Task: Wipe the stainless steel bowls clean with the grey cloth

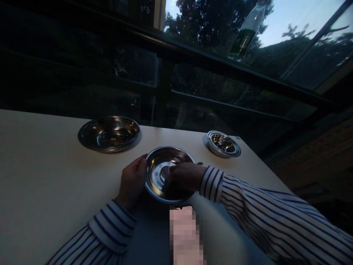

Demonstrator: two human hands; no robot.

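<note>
A shiny steel bowl [158,173] sits tilted toward me near the table's front edge. My left hand [132,181] grips its left rim, fingers curled round the edge. My right hand [184,175] reaches inside the bowl with fingers pressed together against the inner surface; whether they hold something is hidden in the dim light. Both arms wear white sleeves with dark stripes.
A wide steel plate [109,133] lies at the back left of the white table [41,176]. A small stack of steel bowls [223,144] sits at the back right near the table's edge. Dark window frames and a green bottle [246,31] are beyond.
</note>
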